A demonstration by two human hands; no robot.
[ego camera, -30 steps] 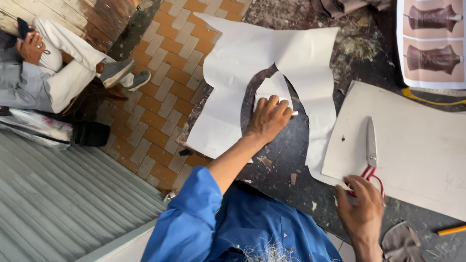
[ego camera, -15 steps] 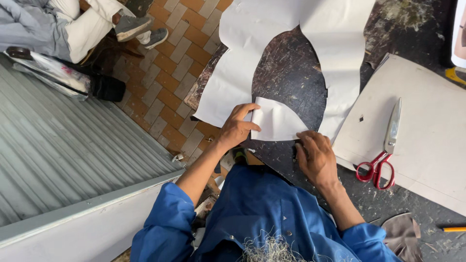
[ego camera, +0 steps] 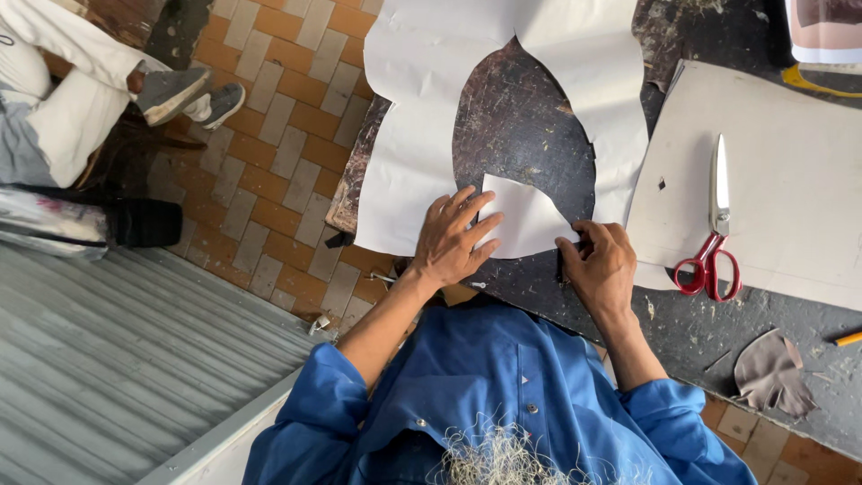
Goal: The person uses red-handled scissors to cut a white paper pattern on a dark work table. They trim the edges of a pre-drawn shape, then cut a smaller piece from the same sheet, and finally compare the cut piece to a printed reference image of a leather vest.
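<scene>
Currently the left hand (ego camera: 449, 242) lies flat, fingers spread wide, pressing on the near left part of a small white paper piece (ego camera: 525, 220). This flat pressure appears to pin the piece so that it does not slide on the dark, scarred tabletop (ego camera: 521, 117). The right hand (ego camera: 603, 267) has its fingers drawn narrow at the piece's near right corner, pinching or steadying the edge; whether a small dark tool is held there cannot be told.

The paper piece lies near the person's edge of the tabletop, between both hands, inside the gap of a large white paper sheet (ego camera: 422, 108) from which a rounded shape is cut out. The piece is plain white, thin, flat, with one curved edge and one pointed corner. Red-handled scissors (ego camera: 714, 233) rest shut on a grey board (ego camera: 790, 180), well apart to the right.
</scene>
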